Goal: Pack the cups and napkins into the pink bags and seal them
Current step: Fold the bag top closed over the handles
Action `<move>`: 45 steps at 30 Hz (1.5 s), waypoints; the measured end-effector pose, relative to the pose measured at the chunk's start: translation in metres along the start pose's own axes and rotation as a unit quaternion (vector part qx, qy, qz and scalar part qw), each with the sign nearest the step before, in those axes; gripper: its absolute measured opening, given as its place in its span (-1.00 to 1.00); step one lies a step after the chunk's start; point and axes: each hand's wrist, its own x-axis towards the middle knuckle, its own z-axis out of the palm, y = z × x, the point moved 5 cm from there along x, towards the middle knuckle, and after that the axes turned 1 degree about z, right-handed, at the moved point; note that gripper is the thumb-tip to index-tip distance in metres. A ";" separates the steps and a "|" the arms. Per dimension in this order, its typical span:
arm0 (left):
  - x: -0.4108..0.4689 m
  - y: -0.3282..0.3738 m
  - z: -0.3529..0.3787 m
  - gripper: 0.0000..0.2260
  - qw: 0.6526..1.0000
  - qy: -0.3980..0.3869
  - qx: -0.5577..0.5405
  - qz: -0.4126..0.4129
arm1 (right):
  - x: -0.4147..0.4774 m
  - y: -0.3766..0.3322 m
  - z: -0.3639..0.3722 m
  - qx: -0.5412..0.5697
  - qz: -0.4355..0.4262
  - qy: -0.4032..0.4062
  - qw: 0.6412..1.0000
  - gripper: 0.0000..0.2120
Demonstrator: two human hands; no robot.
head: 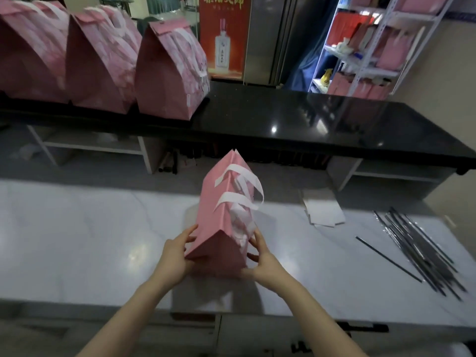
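Observation:
A pink bag with white ribbon handles stands on the white marble counter, its top pinched into a ridge. My left hand grips its near left side. My right hand holds the near right side, fingers on the patterned face. Three folded-shut pink bags stand in a row on the black upper counter. No cups or napkins show; the bag's inside is hidden.
A stack of white paper sheets lies right of the bag. A bundle of long dark strips lies at the counter's right end. Shelves with more pink bags stand at the back right. A red poster hangs behind.

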 end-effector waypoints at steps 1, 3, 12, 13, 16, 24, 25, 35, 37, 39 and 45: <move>-0.008 0.002 0.006 -0.15 1.000 0.008 -0.008 0.006 | -0.005 0.005 0.003 0.016 -0.007 0.010 1.000 0.05; -0.022 0.003 0.019 -0.16 1.000 0.010 -0.021 0.007 | -0.015 0.015 0.011 0.033 -0.022 0.043 0.998 0.01; -0.084 -0.006 0.037 -0.12 0.994 0.056 -0.080 -0.041 | -0.065 0.039 0.028 0.025 -0.030 0.198 0.980 -0.23; -0.090 -0.005 0.038 -0.14 0.992 0.059 -0.099 -0.049 | -0.070 0.036 0.031 -0.004 -0.046 0.190 0.981 -0.25; -0.097 -0.001 0.042 -0.17 0.989 0.062 -0.120 -0.062 | -0.074 0.021 0.033 -0.090 -0.093 0.165 0.978 -0.10; -0.091 0.014 0.039 -0.31 0.987 0.076 -0.127 -0.058 | -0.056 -0.013 0.014 -0.091 -0.131 0.159 0.974 0.09; -0.090 0.015 0.036 -0.32 0.988 0.077 -0.122 -0.057 | -0.054 -0.016 0.016 -0.084 -0.131 0.154 0.976 0.08; -0.116 -0.015 -0.057 -0.34 0.985 0.139 -0.079 -0.069 | -0.023 -0.066 0.106 -0.097 -0.169 0.073 0.978 0.01; -0.131 -0.027 -0.086 -0.35 0.980 0.164 -0.081 -0.071 | -0.018 -0.079 0.138 -0.100 -0.174 0.048 0.979 0.02; -0.144 -0.042 -0.115 -0.36 0.977 0.181 -0.086 -0.073 | -0.013 -0.095 0.170 -0.106 -0.186 0.028 0.976 0.01; -0.185 -0.074 -0.237 -0.35 0.967 0.230 -0.083 -0.069 | 0.002 -0.168 0.282 -0.107 -0.228 -0.016 0.968 -0.02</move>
